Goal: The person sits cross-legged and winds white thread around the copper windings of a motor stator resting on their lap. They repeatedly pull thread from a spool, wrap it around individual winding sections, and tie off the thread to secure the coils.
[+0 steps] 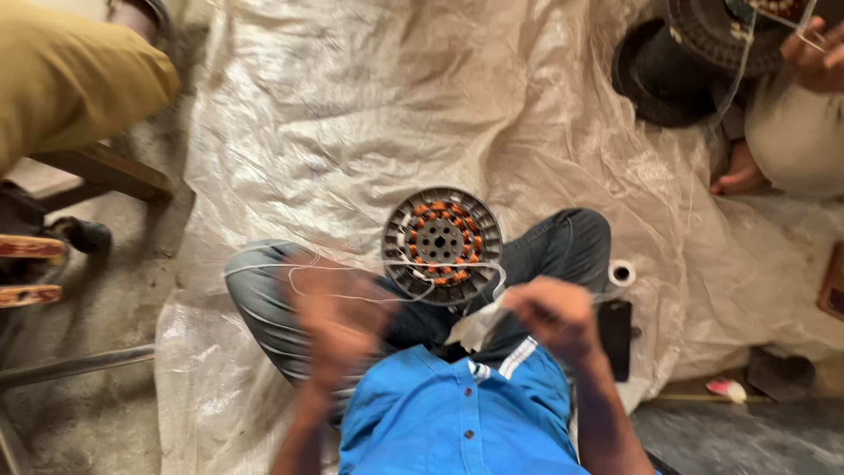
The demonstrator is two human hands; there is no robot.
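Centrally, the round motor stator (442,244) rests flat on the person's crossed legs, winding face up, just beyond both hands. A white cord (352,297) runs across its near edge toward each hand. The right hand (552,315) is closed on the cord; the left hand (338,318) is blurred, grip indeterminate.

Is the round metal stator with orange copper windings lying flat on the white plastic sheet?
No, the round metal stator with orange copper windings rests on the seated person's lap, between the blue-jeaned knees, above the white plastic sheet.
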